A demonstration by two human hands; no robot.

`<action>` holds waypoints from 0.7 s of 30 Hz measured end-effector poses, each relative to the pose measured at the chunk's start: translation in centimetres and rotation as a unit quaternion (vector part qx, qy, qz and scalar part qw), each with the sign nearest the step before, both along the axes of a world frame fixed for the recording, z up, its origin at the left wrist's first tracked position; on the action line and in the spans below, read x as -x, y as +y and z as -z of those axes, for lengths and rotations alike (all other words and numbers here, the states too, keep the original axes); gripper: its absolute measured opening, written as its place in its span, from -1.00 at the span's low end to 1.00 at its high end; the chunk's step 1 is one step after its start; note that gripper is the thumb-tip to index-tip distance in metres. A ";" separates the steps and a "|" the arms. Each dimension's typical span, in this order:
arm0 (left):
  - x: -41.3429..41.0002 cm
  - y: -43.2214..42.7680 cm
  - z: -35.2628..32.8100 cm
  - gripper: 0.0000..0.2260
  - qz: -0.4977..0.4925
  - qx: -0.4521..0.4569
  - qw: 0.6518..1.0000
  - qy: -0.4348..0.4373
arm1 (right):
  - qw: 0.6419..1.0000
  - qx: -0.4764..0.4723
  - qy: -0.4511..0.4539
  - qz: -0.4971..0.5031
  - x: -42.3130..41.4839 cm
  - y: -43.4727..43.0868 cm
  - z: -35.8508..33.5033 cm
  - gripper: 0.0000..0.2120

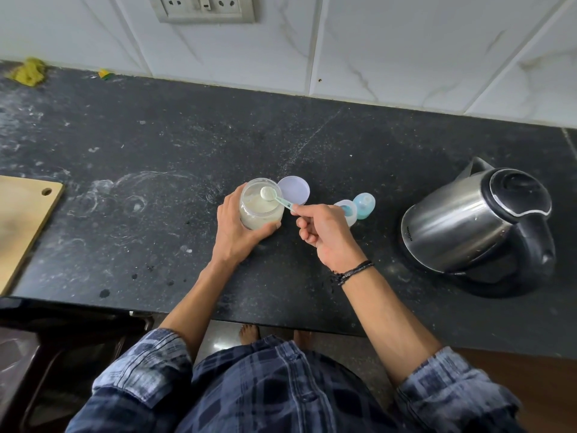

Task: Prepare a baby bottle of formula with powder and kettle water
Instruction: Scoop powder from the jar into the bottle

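Presently, step in hand: measuring powder. Items, largest first.

1. Counter [156,135]: dark stone, smeared with white marks; carries all below.
2. Kettle [474,226]: steel, black lid down, on its base at the right, well apart from the jar. Untouched.
3. Board [22,220]: wooden, at the left edge, no part in this step.
4. Left hand [237,232]: wrapped round the jar from the left, thumb across the near side, steadying it on the counter.
5. Right hand [324,232]: fingers curled, pinching the scoop handle at its end.
6. Jar [260,210]: clear, open, upright, partly filled with pale powder.
7. Lid [293,190]: white, lying just behind and right of the jar.
8. Bottle [347,210]: translucent, just beyond the right hand and partly hidden by it; whether its mouth is open cannot be told.
9. Cap [364,205]: blue, touching or just beside the bottle on its right.
10. Scoop [269,193]: pale green, bowl loaded with powder, held over the jar mouth.

Judgement: no water poured yet, it seems. Next move calls for carrying the scoop level rightward to the bottle and tipping it in cleanly.
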State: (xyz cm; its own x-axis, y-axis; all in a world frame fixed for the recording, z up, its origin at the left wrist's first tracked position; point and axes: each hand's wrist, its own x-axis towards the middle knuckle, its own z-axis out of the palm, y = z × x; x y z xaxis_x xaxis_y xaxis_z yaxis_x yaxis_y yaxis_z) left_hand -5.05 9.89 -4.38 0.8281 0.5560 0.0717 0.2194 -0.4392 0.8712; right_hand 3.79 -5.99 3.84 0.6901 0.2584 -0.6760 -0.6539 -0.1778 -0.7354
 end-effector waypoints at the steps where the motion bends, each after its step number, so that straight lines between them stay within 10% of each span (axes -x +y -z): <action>1: 0.0 0.0 0.1 -0.21 -0.001 0.010 1.000 0.004 | 1.000 -0.003 0.002 0.001 0.0 0.0 0.0 -0.88; 11: 0.0 -0.4 -0.4 0.07 0.008 0.142 0.990 -0.007 | 0.997 -0.040 -0.063 0.013 -0.5 -0.9 -1.8 -0.90; 21: -0.1 -0.5 -2.0 -0.01 0.006 0.087 0.994 -0.067 | 0.990 -0.070 -0.122 0.021 -0.5 -2.5 -2.7 -0.88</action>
